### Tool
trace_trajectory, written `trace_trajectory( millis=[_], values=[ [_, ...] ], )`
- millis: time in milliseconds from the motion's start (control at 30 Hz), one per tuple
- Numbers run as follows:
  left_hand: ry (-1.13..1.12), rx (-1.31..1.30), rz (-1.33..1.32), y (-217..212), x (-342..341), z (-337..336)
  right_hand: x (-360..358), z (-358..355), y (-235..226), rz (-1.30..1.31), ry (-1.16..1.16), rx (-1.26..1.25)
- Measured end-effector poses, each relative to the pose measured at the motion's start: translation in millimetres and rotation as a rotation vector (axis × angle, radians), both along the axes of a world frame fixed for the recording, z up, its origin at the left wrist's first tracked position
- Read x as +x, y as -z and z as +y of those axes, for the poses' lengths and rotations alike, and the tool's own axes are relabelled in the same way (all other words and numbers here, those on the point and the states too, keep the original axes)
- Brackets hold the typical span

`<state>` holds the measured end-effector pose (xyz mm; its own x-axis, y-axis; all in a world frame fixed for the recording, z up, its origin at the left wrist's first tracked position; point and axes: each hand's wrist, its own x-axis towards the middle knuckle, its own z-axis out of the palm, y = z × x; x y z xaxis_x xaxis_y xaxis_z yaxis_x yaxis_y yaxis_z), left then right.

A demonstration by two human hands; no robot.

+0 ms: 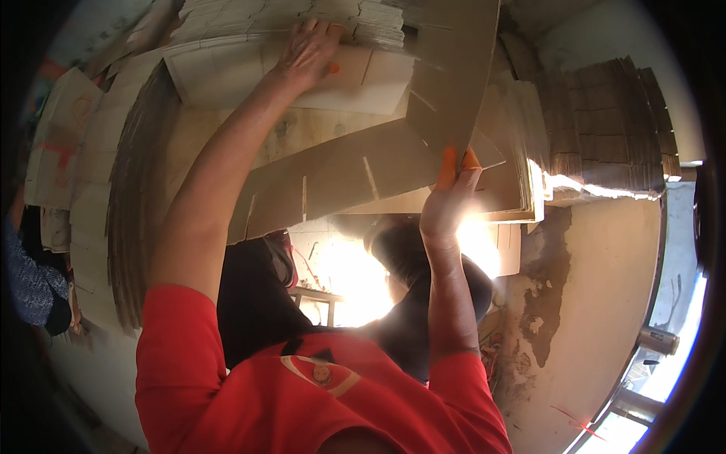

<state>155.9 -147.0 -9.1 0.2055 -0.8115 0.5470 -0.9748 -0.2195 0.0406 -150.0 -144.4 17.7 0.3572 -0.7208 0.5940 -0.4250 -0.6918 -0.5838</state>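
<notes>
My right hand, with orange covers on its fingertips, pinches slotted cardboard strips where they meet. One length slants down to the left, and another cardboard length stands up toward the far edge. Whether they are joined there I cannot tell. My left hand reaches far forward, its fingers bent over the upper edge of a pale cardboard strip with slits. Its thumb, also in an orange cover, lies against the strip's face. Behind its fingers is a stack of cardboard strips.
Tall cardboard stacks stand at the left and at the right. A wooden board lies under the strips. Bright sunlight glares on the floor between my legs. Another person's patterned clothing shows at the far left. A stained wall is at the right.
</notes>
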Motion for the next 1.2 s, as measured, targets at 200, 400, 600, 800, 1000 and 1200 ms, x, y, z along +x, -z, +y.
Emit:
trace_trajectory(
  millis=[200, 400, 600, 800, 1000, 1200],
  values=[
    [0.094, -0.068, -0.148, 23, 15, -13, 0, 2, -1, -0.025, -0.037, -0.040],
    [0.262, -0.193, -0.117, 10, 4, 3, 12, 4, 1, -0.080, -0.076, -0.136],
    [0.266, -0.200, -0.024, -3, 3, 5, 10, 11, -5, -0.108, -0.090, -0.044],
    [0.320, -0.092, -0.043, -18, -18, 17, 6, 15, -15, -0.088, -0.098, -0.087],
    [0.393, -0.049, 0.026, -22, -52, 32, 1, 22, -21, -0.031, -0.109, 0.027],
    [0.491, -0.177, 0.048, -33, -77, 40, -2, 23, -23, 0.033, -0.086, 0.067]
  ],
)
